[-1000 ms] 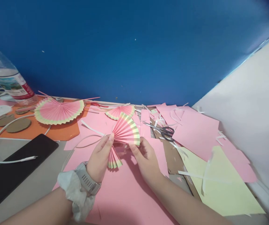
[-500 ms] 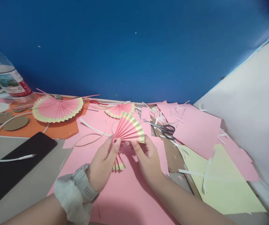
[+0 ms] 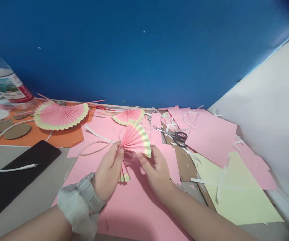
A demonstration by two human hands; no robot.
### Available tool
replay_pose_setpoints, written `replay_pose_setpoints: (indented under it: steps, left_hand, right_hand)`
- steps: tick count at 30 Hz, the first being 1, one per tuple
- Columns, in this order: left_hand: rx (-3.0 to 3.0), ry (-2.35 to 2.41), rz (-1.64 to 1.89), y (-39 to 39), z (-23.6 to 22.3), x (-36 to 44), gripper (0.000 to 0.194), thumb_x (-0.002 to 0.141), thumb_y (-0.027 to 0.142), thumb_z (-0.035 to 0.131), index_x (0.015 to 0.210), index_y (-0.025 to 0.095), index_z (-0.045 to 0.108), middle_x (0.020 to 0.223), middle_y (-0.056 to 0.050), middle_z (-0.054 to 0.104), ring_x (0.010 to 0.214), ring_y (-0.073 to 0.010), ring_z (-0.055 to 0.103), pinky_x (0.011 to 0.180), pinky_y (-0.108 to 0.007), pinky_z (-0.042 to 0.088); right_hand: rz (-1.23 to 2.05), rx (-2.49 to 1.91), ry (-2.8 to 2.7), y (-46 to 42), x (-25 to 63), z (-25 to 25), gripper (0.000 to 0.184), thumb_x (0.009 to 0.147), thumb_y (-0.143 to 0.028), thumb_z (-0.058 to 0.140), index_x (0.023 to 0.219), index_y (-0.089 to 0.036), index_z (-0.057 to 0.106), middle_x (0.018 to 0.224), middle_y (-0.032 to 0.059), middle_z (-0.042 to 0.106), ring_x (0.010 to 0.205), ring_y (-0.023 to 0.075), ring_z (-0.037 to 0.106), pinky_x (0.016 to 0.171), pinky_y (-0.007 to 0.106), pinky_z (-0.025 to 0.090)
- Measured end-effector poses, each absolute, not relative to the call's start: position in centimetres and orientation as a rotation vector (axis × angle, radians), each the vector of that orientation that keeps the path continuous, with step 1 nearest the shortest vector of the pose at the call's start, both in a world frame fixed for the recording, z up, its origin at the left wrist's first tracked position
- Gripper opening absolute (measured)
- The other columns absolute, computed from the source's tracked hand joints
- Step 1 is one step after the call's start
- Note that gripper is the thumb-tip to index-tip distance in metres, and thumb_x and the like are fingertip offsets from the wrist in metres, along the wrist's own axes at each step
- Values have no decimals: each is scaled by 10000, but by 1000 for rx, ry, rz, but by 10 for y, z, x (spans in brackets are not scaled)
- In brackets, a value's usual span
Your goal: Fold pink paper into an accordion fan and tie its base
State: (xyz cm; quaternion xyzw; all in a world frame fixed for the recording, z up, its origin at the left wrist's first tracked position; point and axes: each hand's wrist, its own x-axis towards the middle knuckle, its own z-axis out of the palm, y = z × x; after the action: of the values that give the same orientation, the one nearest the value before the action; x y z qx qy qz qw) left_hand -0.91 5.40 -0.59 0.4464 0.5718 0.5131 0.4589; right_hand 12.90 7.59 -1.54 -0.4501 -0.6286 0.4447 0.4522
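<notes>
Inner tip of fan (image 3: pixel 136 139) — behind left hand (image 3: pixel 108 169); bottle (image 3: pixel 6 83) — partly beyond frame.

A papercraft workspace — scissors (image 3: pixel 174 134), pink sheets (image 3: pixel 211 137), pleated fans (image 3: pixel 136 138) show it.

A: ok that black device (image 3: pixel 21 177) on the left has a white cable (image 3: pixel 11 170) lying across it, tip resting right on top lol
B: yep, and the cable loops over the orange sheet (image 3: pixel 70 138) too. Cardboard discs (image 3: pixel 17 131) sitting there as well.
A: What's behind those?
B: Clear bottle (image 3: pixel 5 85), red on the label, near the blue wall (image 3: pixel 144 57). White wall's (image 3: pixel 272 90) off to the right.
</notes>
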Motion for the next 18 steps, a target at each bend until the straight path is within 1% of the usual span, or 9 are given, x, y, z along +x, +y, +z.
replay_pose_setpoints:
  steps: [3,5,8,11,14,18]
  left_hand:
    - [1166,1386,1308,56,-7,-11,251,922,337,427,1017,208,620,1098,-43,646,1063,-213,569,948,-314,406]
    - [1097,1326,1309,57,-8,-11,283,922,345,427,1052,192,627,1161,-55,631,1133,-227,531,986,-327,382]
    - [814,1104,1303,58,-9,-9,333,910,372,446,1127,182,612,1180,-69,636,1148,-254,533,963,-370,425]
    - [556,866,1272,58,-7,-7,324,900,332,472,1148,183,617,1171,-71,651,1129,-252,560,928,-364,469]
    - [461,737,1255,57,-3,-6,313,917,306,447,1119,181,650,1138,-68,673,1137,-235,563,939,-334,473]
    - [469,649,1329,59,-1,-5,312,944,298,417,1140,202,641,1173,-50,659,1175,-214,540,994,-332,439]
  right_hand:
    - [1017,-1100,-1660,75,129,-14,84,897,-304,538,884,-229,573,827,-28,596,782,115,558,705,238,425]
    - [1024,-1095,-1674,74,128,-12,77,897,-299,540,874,-234,575,816,-35,597,772,110,558,711,234,426]
    - [1115,-1099,-1588,76,128,-12,94,903,-316,529,876,-233,564,790,-40,596,742,106,577,674,224,440]
    - [1201,-1079,-1471,78,127,-12,108,903,-323,529,860,-227,554,772,-43,601,710,102,595,633,216,448]
    - [1193,-1073,-1430,79,128,-14,102,897,-319,541,858,-226,557,771,-41,610,719,107,598,666,227,453]
    - [1174,-1051,-1442,80,128,-14,92,890,-308,551,884,-221,580,822,-22,631,762,120,596,719,242,457]
